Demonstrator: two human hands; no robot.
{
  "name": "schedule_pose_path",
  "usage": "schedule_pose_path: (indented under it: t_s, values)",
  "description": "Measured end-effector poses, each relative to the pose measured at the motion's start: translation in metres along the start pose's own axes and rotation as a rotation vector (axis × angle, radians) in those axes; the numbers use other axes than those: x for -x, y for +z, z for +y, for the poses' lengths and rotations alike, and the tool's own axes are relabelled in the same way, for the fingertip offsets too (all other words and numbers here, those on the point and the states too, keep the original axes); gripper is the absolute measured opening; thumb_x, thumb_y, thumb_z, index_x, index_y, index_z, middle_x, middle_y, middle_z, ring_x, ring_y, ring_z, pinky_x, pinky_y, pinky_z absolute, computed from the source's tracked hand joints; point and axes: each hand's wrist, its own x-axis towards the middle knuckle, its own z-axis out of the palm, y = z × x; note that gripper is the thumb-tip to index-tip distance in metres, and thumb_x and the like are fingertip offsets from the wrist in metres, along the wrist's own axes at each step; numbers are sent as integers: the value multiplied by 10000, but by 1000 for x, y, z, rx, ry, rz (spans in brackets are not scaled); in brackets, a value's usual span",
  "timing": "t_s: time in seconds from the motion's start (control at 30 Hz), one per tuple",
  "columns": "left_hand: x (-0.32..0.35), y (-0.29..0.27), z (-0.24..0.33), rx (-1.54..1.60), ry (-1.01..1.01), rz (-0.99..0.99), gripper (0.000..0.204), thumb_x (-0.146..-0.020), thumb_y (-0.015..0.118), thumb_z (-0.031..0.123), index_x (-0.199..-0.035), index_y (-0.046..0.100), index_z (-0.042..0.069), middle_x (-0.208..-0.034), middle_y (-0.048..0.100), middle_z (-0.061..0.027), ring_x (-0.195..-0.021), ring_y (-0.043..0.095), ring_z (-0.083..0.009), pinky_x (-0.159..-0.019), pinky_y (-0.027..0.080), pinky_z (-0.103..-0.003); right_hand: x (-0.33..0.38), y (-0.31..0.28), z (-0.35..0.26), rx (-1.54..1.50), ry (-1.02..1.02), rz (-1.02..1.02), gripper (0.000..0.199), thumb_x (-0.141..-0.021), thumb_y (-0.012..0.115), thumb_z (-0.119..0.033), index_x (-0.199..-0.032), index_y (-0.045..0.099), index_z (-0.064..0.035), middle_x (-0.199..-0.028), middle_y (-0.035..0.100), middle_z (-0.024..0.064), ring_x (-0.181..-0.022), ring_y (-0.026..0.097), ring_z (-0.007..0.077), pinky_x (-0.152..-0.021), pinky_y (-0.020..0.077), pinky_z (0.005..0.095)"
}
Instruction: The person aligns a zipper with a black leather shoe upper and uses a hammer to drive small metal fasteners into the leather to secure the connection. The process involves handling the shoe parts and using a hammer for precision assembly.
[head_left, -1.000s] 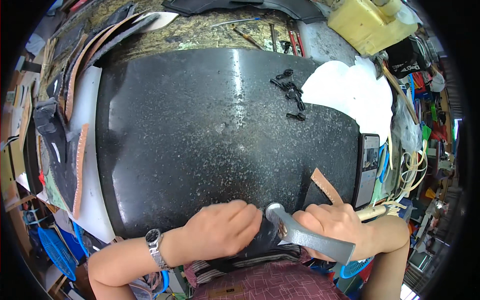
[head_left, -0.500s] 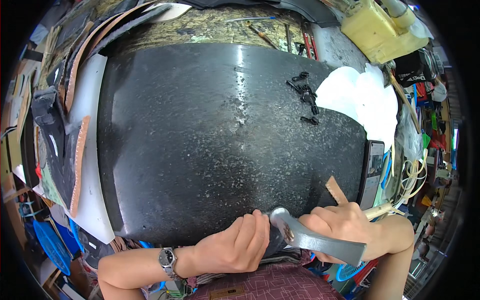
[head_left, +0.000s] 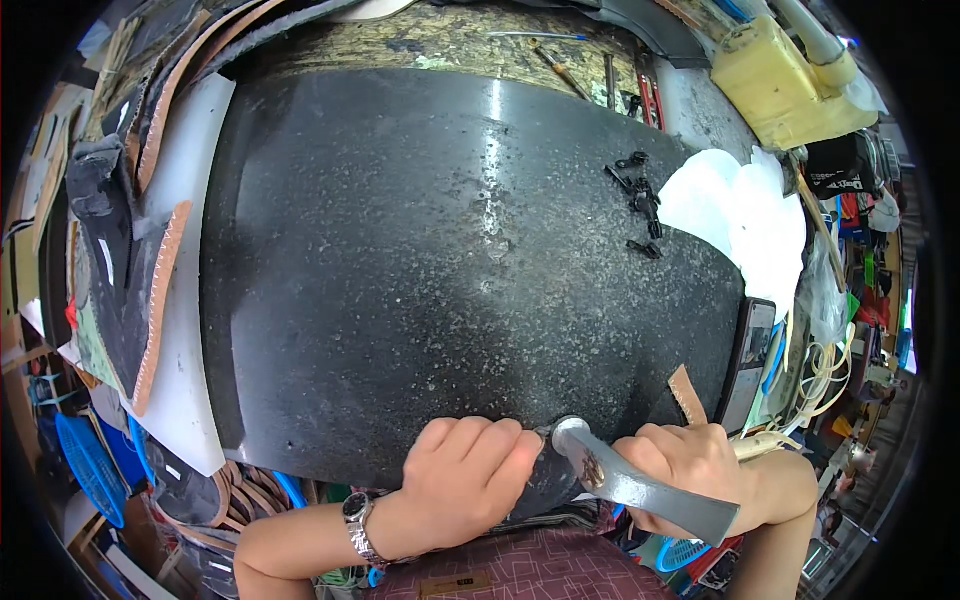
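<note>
At the near edge of the black work mat [head_left: 330, 300], my right hand [head_left: 690, 460] is closed round a hammer [head_left: 650, 487]. The steel head lies between my hands, its round face toward the left one. A pale wooden end, apparently the handle, pokes out past my right wrist. A tan leather strip [head_left: 687, 393] with a stitched edge juts up from behind my right knuckles. My left hand [head_left: 470, 465], with a metal watch [head_left: 356, 508] on its wrist, is closed just left of the hammer face. Its fingertips pinch something small and dark, mostly hidden.
Small black clips [head_left: 640, 205] lie at the mat's right, beside white rounded sheets [head_left: 745, 215]. A phone [head_left: 748, 365] rests on the right edge. Stitched dark leather pieces [head_left: 125, 270] line the left. A yellowish plastic container [head_left: 785, 85] and several slim tools stand at the back.
My left hand has rolled so its back faces up, and its forearm has shifted right. The hammer stays in my right hand, nearly unmoved. The whole view has tilted slightly.
</note>
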Motion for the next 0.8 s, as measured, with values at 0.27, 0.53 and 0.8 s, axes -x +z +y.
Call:
schedule_pose_path:
  t_s: [0.27,0.53,0.8]
  values:
    - [-9,1,1,40,-55,-32,168,-690,710,142,-839,640,107,-795,565,1,-634,524,-155,-605,372,-292,6,7,9,-26,-18,61,343,-695,621,-191,-964,508,-10,-655,470,63,-510,568,198,-425,453,319]
    - [-7,10,-1,-17,70,-11,175,-703,607,117,-851,598,24,-818,544,-47,-625,489,-136,-551,353,-256,10,5,4,-54,27,46,428,-638,654,-200,-991,512,-2,-693,504,78,-530,575,209,-445,457,329]
    - [-32,-19,-9,-179,464,-351,214,-705,618,136,-856,639,-14,-791,536,-53,-634,504,-138,-543,395,-233,6,3,5,35,-35,36,459,-608,668,-214,-978,501,-1,-689,481,82,-535,571,217,-442,461,331]
